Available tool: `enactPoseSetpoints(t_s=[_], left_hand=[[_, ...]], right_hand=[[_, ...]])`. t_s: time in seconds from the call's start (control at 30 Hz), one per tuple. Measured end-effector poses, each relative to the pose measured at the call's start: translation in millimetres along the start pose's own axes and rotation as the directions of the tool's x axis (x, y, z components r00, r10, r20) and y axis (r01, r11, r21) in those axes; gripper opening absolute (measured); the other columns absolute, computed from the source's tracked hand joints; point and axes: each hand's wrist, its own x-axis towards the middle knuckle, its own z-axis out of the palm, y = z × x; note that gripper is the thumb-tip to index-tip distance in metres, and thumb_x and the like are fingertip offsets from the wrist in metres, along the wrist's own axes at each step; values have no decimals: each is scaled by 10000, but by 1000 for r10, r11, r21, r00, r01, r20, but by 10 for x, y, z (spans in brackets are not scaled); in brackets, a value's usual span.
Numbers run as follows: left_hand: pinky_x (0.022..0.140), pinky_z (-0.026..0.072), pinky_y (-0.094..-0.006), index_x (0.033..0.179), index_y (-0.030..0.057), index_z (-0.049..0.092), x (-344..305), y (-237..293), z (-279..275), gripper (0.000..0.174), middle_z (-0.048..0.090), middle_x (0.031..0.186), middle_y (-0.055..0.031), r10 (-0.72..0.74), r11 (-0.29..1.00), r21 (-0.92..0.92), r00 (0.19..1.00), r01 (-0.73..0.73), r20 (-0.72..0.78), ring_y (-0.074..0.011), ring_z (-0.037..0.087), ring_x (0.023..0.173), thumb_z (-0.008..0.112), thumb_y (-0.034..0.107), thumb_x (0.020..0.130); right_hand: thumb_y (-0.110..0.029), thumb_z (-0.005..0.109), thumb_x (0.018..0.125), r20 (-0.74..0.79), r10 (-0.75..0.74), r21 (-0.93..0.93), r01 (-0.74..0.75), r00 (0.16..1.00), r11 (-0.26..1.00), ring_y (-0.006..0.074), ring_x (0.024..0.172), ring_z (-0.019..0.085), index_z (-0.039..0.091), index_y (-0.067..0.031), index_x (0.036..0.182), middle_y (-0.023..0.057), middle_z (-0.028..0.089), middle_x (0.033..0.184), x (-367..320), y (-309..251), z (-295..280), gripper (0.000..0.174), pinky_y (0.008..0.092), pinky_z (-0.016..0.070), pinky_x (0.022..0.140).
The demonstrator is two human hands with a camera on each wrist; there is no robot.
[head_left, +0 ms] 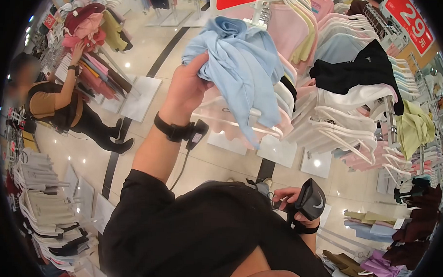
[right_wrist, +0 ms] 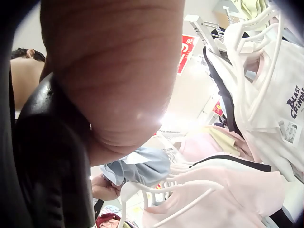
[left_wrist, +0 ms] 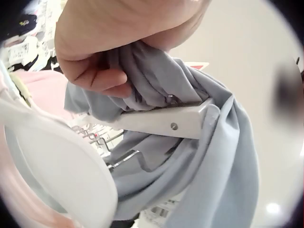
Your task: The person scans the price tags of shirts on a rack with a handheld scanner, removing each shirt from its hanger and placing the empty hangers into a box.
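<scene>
In the head view, my left hand (head_left: 186, 86) grips a light blue garment (head_left: 244, 56) bunched at the end of a clothes rack. The left wrist view shows my fingers (left_wrist: 107, 80) curled into its folds, just above a white rack arm (left_wrist: 166, 121) with cloth on both sides. Part of the garment hangs below the arm, next to a bent metal hook (left_wrist: 130, 159). My right hand (head_left: 287, 193) is low by my body, holding a black case (head_left: 311, 199) with a white swoosh, which covers much of the hand.
Pink and white tops on hangers (head_left: 341, 130) fill racks ahead and right, with a black garment (head_left: 358, 70) laid across them. A red price sign (head_left: 411, 23) stands at upper right. To the left, another person (head_left: 62, 101) reaches into a clothes rack. Pale hangered clothes (head_left: 48, 210) line the lower left.
</scene>
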Motion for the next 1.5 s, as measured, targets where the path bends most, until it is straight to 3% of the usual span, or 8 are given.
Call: enactPoseSetpoints(t_s=[0.2, 0.3, 0.53, 0.73, 0.83, 1.03, 1.23, 1.5], left_hand=[[981, 529, -347, 1472, 6, 490, -71, -24, 349, 609, 597, 1361, -114, 400, 867, 386, 902, -316, -162, -223, 622, 1201, 744, 158, 940], [1030, 504, -370, 1538, 66, 439, -156, 82, 240, 818, 487, 1472, -109, 583, 587, 578, 792, -566, 183, -240, 525, 1331, 845, 144, 833], [976, 489, -341, 1134, 95, 721, -156, 594, 398, 510, 548, 1267, -83, 323, 145, 791, 784, -594, 530, -231, 578, 1140, 911, 75, 662], [693, 490, -234, 952, 63, 708, -18, 713, 593, 246, 652, 992, 10, 274, 267, 846, 878, -462, 393, -86, 629, 833, 872, 131, 781], [603, 473, -211, 978, 56, 699, -17, 663, 851, 250, 679, 918, 23, 120, 632, 765, 991, -127, 65, -55, 636, 753, 837, 225, 858], [971, 565, -372, 1260, -73, 589, 283, 477, 605, 328, 689, 1196, -151, 111, 982, 121, 958, -146, 264, -217, 691, 1075, 608, 135, 1006], [1189, 397, -442, 1460, -48, 462, 278, 313, 532, 432, 560, 1434, -181, 296, 951, -216, 845, -220, 444, -275, 521, 1389, 484, 59, 1041], [808, 484, -278, 1532, 42, 433, 228, 236, 165, 551, 663, 1233, -36, 236, 846, 463, 964, -266, 121, -130, 640, 1004, 619, 128, 1021]], right_hand=[[-196, 875, 790, -26, 32, -3, -32, 999, 999, 412, 1198, 655, 682, -18, 1174, 319, 580, 1395, -58, 29, 6, 465, 424, 551, 891], [-186, 866, 796, -25, 32, -11, -32, 999, 999, 409, 1208, 653, 684, -19, 1179, 316, 576, 1404, -78, 31, 2, 456, 413, 551, 889], [-140, 849, 810, -13, 72, -60, -72, 997, 996, 388, 1231, 644, 675, -16, 1203, 313, 569, 1418, -49, -25, 6, 447, 410, 552, 895], [-186, 847, 817, -35, 100, -129, -104, 994, 986, 408, 1172, 657, 687, -40, 1218, 302, 595, 1379, 1, -37, 79, 455, 435, 564, 892], [-178, 838, 829, -29, 101, -130, -104, 994, 986, 392, 1194, 651, 672, -28, 1209, 294, 587, 1398, -1, -22, 71, 440, 419, 560, 898], [-159, 815, 847, -38, 86, -121, -90, 996, 989, 362, 1227, 644, 646, 6, 1160, 276, 585, 1417, -47, 3, 42, 393, 387, 554, 904], [-186, 848, 827, -75, 117, -95, -124, 990, 988, 351, 1222, 648, 652, 10, 1155, 262, 597, 1409, -41, 14, 65, 429, 380, 552, 902], [-214, 887, 800, -107, 150, -114, -162, 983, 980, 313, 1197, 662, 652, 37, 1186, 236, 627, 1375, -28, -14, 85, 516, 355, 555, 894]])
